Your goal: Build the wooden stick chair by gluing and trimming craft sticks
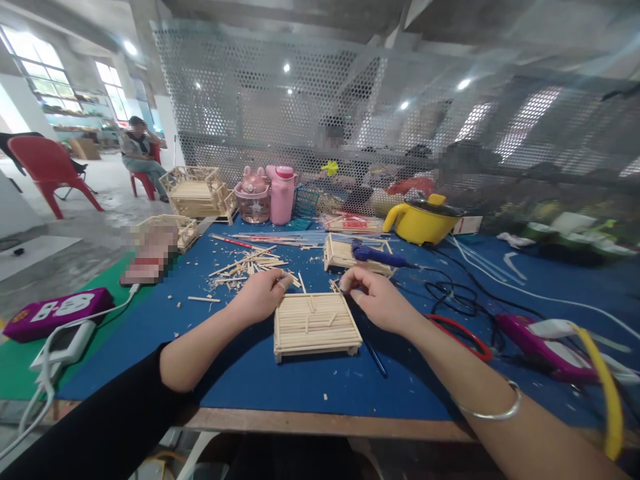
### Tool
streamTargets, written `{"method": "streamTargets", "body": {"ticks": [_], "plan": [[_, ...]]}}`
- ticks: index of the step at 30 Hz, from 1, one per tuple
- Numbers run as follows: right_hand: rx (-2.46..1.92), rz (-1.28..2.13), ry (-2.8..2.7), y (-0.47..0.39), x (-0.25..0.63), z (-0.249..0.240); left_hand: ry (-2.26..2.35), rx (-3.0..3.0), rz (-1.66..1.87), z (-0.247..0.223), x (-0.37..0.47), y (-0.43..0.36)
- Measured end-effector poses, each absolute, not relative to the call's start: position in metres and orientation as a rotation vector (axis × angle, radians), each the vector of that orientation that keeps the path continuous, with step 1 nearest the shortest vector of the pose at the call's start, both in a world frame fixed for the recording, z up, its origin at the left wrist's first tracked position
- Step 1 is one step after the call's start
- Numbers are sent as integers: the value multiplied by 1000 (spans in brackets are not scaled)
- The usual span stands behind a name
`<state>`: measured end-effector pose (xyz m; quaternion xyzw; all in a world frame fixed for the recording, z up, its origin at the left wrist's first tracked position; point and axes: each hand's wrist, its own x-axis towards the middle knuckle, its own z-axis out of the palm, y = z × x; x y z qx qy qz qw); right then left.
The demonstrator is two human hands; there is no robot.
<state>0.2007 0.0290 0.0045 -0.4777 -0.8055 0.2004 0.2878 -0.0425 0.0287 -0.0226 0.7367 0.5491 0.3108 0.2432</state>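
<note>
A small platform of pale wooden sticks point(315, 333) stands on the blue mat in front of me, with a few short stick pieces point(334, 319) lying loose on top. At its back left corner is my left hand point(263, 293), thumb and fingers closed together; whatever they pinch is hidden. My right hand point(377, 297) is by the back right corner, its fingertips also closed, on something too small to make out. A dark blue pen-like tool point(375, 359) lies beside the platform's right side. Behind it, a blue glue gun point(377, 255) rests on another small stick frame point(337, 252).
Loose sticks point(245, 267) and scraps lie behind my left hand. Farther back stand a stick model point(193, 193), a pink bottle point(283, 193) and a yellow pot point(423, 223). Black cables point(450, 297) and a purple power strip point(545, 347) are at right; a phone point(150, 253) charges at left.
</note>
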Motion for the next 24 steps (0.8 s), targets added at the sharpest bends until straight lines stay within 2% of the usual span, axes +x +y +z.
{"method": "streamTargets", "body": {"ticks": [5,9,15,24], "plan": [[-1037,436,-2522,20,185,28,1243,1549,848,-25,-37,29],[-965,366,-2822,21,171,41,1156,1407,849,-21,-40,29],[-1034,226,-2864,23,161,39,1017,1164,784,-15,-53,21],[-1265,335,-2674,28,182,48,1001,1376,822,-16,-51,16]]}}
